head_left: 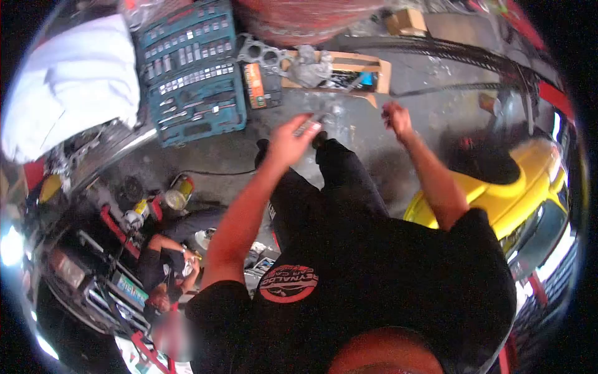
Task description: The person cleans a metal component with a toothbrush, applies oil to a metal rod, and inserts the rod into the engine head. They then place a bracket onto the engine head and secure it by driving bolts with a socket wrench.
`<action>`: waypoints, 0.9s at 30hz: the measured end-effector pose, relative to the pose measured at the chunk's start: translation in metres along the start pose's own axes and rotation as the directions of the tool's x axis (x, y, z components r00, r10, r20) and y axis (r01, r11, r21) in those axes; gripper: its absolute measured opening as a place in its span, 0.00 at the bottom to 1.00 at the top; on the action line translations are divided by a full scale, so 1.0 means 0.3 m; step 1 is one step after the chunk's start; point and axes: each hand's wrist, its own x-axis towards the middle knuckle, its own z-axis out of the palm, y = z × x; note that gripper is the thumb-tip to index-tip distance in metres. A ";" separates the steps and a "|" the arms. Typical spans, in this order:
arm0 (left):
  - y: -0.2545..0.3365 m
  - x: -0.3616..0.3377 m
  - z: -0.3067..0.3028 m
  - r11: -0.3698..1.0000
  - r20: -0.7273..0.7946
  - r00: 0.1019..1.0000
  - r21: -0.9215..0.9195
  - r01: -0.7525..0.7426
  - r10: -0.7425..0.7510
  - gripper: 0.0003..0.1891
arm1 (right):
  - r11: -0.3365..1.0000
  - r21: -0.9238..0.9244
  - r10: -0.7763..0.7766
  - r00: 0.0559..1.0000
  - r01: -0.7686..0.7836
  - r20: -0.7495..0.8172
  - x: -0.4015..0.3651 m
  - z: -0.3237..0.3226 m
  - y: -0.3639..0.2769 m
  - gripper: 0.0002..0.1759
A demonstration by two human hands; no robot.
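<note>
My left hand (291,140) is raised in front of my legs, fingers closed around a small metallic piece (306,128); its exact kind is too small and blurred to tell. My right hand (397,119) is held apart from it, out to the right over the floor. Its fingers are curled in, and anything between them is hidden. Beyond my left hand lies an open teal socket set case (240,124), with rows of sockets and ratchets. Beside the case are an orange and black box (254,84) and a metal gasket (271,57).
An open cardboard box (385,75) holds parts and crumpled plastic (309,67). At right stands a yellow body panel (498,193). A white cover (71,78) lies at upper left. Another person (163,262) is low at left near a vehicle. A cable (215,172) crosses the floor.
</note>
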 end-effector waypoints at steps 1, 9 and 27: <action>0.007 -0.026 0.032 0.988 -0.038 0.992 0.104 -0.114 0.119 0.23 | 0.982 0.190 0.005 0.999 -0.011 0.032 -0.073 0.086 0.027 0.25; 0.035 -0.236 0.120 0.954 0.094 0.961 0.129 -0.271 0.260 0.24 | 0.893 0.398 -0.136 0.969 0.211 -0.208 -0.546 0.426 -0.011 0.28; 0.101 -0.304 0.028 0.893 0.615 0.751 0.165 -0.419 0.239 0.30 | 0.846 0.253 -0.438 0.883 0.469 -0.170 -0.852 0.813 0.146 0.29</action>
